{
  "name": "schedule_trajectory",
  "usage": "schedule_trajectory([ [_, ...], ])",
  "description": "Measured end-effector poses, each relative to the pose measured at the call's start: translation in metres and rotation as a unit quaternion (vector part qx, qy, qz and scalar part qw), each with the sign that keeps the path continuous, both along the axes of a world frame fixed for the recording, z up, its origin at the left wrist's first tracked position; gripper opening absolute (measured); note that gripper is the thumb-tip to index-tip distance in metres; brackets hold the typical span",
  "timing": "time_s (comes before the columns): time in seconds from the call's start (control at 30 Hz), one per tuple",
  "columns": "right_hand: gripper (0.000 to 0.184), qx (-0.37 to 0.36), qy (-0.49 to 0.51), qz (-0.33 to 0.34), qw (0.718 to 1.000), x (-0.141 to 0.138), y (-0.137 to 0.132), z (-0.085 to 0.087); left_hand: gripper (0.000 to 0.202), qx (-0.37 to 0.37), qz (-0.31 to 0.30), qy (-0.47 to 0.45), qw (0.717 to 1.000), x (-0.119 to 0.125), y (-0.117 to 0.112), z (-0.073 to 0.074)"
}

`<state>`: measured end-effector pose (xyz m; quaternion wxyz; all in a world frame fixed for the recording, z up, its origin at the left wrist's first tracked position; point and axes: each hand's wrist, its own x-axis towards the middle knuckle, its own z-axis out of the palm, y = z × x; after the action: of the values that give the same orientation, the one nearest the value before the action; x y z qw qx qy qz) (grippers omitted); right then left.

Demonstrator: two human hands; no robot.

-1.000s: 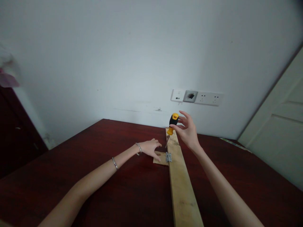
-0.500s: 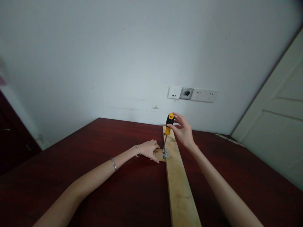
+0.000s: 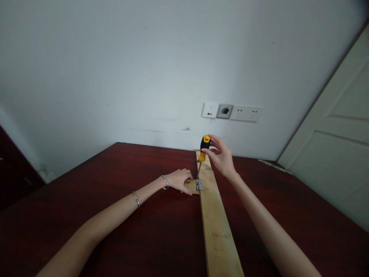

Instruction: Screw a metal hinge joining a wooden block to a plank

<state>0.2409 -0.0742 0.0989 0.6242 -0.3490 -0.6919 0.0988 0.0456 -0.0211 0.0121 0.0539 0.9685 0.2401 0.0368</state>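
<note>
At 7 o'clock from the right hand (image 3: 221, 157), I locate the hinge (image 3: 199, 184). Right grip: pinching the screwdriver (image 3: 205, 144), tilted down toward it. Left hand (image 3: 179, 180), nearer: grasping the wood block (image 3: 194, 187).

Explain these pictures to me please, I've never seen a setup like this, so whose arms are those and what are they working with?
There is no machine here: these are a person's own bare arms. One camera, worn on the head, looks forward and down past them. On the dark red table lies a long board, with a small piece of wood against its left side. A metal hinge lies across the two. The left hand holds the small piece. The right hand holds a yellow and black screwdriver, pointing down at the hinge; its tip is too small to make out. Behind is a pale wall with sockets.
</note>
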Motion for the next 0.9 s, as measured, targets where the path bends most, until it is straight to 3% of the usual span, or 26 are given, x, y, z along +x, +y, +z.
schedule_trajectory([
  [0.9, 0.052, 0.007, 0.014, 0.013, 1.0, 0.0028, 0.0, 0.0004, 0.061, -0.013, -0.015, -0.025, 0.999, -0.0036, 0.0033, -0.0013],
])
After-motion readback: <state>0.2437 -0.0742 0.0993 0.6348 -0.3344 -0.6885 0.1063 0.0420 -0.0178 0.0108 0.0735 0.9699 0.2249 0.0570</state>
